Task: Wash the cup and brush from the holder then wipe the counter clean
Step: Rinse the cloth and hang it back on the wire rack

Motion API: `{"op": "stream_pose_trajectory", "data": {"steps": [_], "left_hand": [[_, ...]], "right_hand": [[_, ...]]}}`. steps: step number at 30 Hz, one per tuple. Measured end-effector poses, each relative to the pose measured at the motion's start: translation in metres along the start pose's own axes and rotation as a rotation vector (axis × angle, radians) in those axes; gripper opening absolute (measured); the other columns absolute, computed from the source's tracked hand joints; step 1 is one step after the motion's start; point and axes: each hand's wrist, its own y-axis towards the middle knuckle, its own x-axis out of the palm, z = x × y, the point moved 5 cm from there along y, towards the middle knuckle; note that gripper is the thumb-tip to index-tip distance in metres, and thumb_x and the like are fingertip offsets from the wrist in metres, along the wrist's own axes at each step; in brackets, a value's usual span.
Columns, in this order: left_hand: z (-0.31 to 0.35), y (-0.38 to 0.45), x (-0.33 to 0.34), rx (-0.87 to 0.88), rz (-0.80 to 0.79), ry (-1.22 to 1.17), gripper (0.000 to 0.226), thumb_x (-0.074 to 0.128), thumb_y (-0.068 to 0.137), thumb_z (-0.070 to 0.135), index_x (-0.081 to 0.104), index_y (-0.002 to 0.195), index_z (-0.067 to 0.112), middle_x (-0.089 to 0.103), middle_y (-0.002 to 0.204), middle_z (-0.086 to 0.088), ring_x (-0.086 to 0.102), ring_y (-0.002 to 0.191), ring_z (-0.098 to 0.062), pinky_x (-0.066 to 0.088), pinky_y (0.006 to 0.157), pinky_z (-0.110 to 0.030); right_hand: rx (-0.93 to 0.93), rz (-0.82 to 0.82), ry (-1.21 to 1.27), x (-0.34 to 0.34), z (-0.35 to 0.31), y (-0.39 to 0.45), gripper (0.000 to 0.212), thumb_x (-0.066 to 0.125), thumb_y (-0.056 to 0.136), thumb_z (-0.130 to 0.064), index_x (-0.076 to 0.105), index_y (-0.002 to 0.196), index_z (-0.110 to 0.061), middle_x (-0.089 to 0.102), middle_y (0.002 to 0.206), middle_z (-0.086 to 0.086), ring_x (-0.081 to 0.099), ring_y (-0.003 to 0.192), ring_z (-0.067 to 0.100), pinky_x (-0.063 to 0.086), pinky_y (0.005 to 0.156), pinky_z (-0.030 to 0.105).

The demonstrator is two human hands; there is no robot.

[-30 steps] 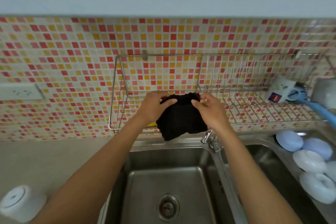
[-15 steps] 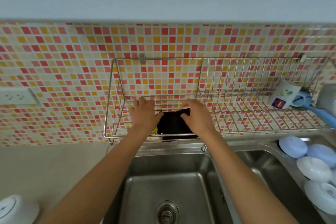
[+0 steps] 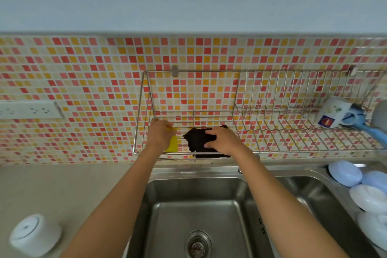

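Small red, orange and cream tiles cover the wall behind a steel sink, and a wire rack hangs on that wall just above the basin. Both hands reach into the left end of the rack. The right hand lies on a black cloth that sits on the rack's wires; its fingers are spread and bent over the top of the cloth, with the thumb against its near edge. Whether they grip it or only press it down cannot be told. The left hand is just beside the cloth, on a yellow sponge, with its fingers curled round the sponge's far end.

At the right end of the rack a white cup lies tipped on its side, and a blue brush lies touching it, its handle running off toward the right edge of the view. Below them, along the right rim of the sink, several pale blue and white bowls sit upside down. On the beige tabletop to the left of the sink stands a white bowl, also upside down. A white wall socket is set into the tiles at the far left.
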Motion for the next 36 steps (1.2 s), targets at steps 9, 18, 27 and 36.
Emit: {"op": "stream_pose_trajectory", "data": {"steps": [9,18,27,36], "left_hand": [[0.001,-0.01,-0.007,0.215,0.022,0.231,0.041,0.045,0.092,0.049,0.071,0.098,0.019,0.063,0.111,-0.001,0.055,0.11,-0.026,0.043,0.091,-0.035],[-0.003,-0.061,-0.005,0.279,0.109,0.404,0.07,0.002,0.095,0.059,0.044,0.141,0.027,0.042,0.149,0.003,0.029,0.142,-0.021,0.019,0.119,-0.042],[-0.012,-0.104,-0.001,0.307,0.123,0.427,0.084,-0.033,0.078,0.063,-0.003,0.15,0.033,-0.003,0.16,0.006,-0.013,0.146,-0.018,-0.021,0.114,-0.038],[-0.017,-0.123,-0.003,0.31,-0.043,0.552,0.101,-0.051,0.052,0.064,-0.031,0.14,0.02,-0.03,0.154,-0.005,-0.032,0.139,-0.027,-0.027,0.109,-0.04]], "right_hand": [[-0.063,0.222,0.017,-0.007,-0.004,-0.013,0.034,0.055,0.093,-0.042,0.067,0.119,-0.023,0.065,0.12,0.001,0.06,0.107,0.021,0.051,0.089,0.035],[-0.073,0.444,-0.3,-0.005,-0.016,-0.04,0.055,0.024,0.1,-0.046,0.065,0.074,-0.019,0.061,0.065,-0.003,0.058,0.06,0.016,0.051,0.056,0.031],[-0.05,0.711,-0.382,0.034,-0.007,-0.084,0.054,0.017,0.102,-0.041,0.067,0.106,-0.02,0.068,0.105,-0.005,0.059,0.103,0.017,0.038,0.103,0.042],[0.033,0.47,-0.38,0.039,-0.006,-0.102,0.079,-0.012,0.091,-0.052,0.011,0.153,-0.011,0.008,0.162,0.005,0.001,0.15,0.02,-0.006,0.12,0.04]]}}
